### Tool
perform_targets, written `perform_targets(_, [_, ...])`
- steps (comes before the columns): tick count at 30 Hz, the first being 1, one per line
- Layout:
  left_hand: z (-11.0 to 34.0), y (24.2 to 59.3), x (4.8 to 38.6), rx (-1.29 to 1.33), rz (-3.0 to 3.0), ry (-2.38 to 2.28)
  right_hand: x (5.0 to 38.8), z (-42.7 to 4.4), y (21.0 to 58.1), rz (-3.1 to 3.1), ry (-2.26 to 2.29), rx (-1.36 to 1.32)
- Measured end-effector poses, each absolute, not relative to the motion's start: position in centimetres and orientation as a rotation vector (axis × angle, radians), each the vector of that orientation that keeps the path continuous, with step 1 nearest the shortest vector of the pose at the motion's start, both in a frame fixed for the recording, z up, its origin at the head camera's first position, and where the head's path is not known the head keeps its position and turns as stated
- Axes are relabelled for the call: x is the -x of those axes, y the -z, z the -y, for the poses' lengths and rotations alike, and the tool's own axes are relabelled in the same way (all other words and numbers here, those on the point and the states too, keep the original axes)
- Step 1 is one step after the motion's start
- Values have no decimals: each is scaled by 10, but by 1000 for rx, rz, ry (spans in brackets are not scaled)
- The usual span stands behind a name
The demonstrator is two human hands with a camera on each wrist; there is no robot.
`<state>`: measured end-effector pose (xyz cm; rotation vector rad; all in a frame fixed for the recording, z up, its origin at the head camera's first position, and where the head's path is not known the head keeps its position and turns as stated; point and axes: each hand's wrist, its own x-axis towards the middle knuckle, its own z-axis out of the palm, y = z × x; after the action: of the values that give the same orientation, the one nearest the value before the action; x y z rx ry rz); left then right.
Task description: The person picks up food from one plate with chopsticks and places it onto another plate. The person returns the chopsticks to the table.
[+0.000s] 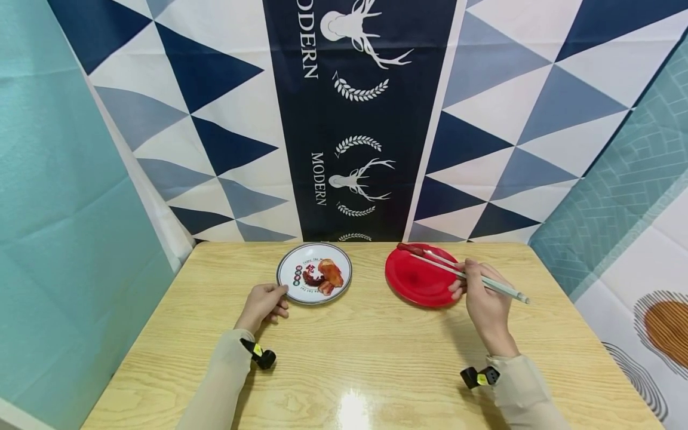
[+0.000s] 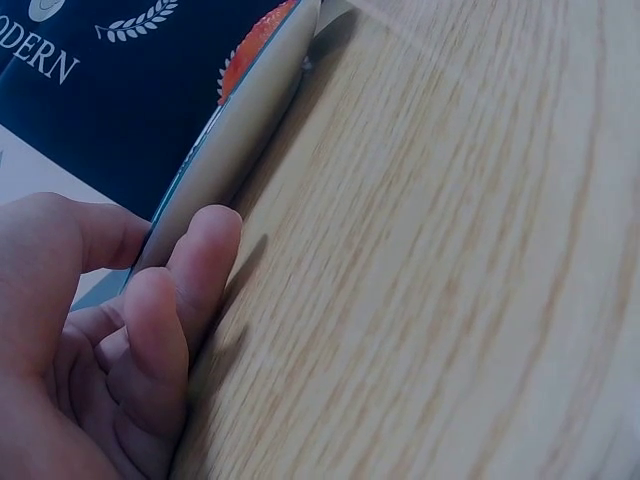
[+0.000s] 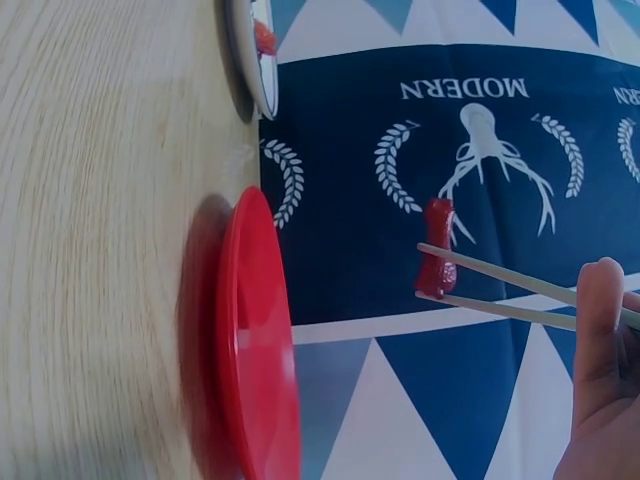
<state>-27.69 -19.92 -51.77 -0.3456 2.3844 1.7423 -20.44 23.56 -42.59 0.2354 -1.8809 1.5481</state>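
Note:
A white plate [image 1: 322,251] with a dark rim stands left of centre in the head view, carrying glossy orange-brown food pieces [image 1: 330,272]. My left hand [image 1: 262,307] pinches its near left edge. The thumb lies against the rim, and the fingers are curled at the underside in the left wrist view. In my right hand [image 1: 488,301] is a pair of pale chopsticks [image 3: 500,273]. Between their tips they grip a reddish-brown, sausage-like piece of food [image 3: 436,245]. That piece is raised over the far side of a red plate [image 1: 414,289].
Both plates rest near the far edge of a light wood table [image 1: 355,358]. Behind it hangs a patterned cloth [image 1: 355,125] with deer heads and triangles. A teal panel [image 1: 80,227] borders the left side. Each wrist carries a small black camera.

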Motion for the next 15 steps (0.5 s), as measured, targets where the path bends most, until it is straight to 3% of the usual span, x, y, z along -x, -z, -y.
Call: perform_targets(15, [199,519,276,333,-2386,-1761,205,-228,418,1905,-1584,-264])
